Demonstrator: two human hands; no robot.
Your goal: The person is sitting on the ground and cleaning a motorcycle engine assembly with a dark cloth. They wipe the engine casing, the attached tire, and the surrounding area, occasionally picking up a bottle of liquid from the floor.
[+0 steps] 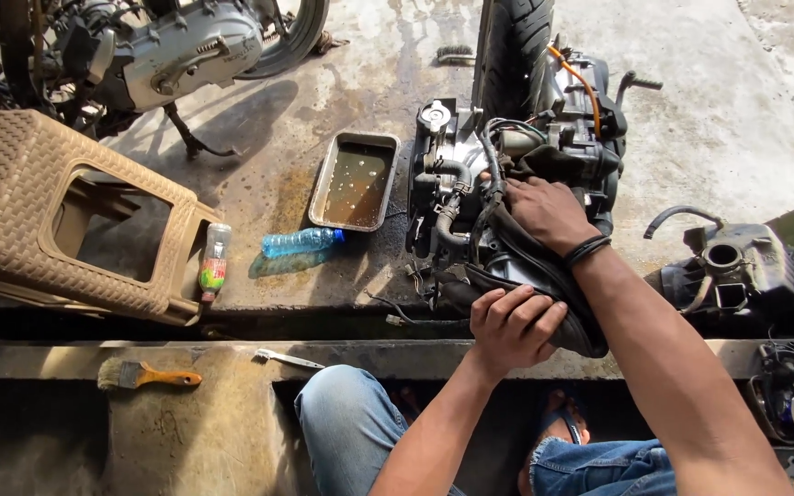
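I have both hands on the scooter engine (507, 174) standing on the concrete floor (709, 129). My left hand (512, 326) has its fingers curled tight on the edge of the black air-box cover (516, 266); my right hand (549, 213) lies flat on top, fingers together. I judge the cover is being worked loose; next calls for a steady pull clear of the hoses (448, 216).

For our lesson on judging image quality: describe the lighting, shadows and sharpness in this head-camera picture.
Head view: hard sunlight on the concrete floor; dark shadow under the ledge; glare on the liquid in the metal tray; the left hand and right hand on the engine are sharp; edges look slightly bent.
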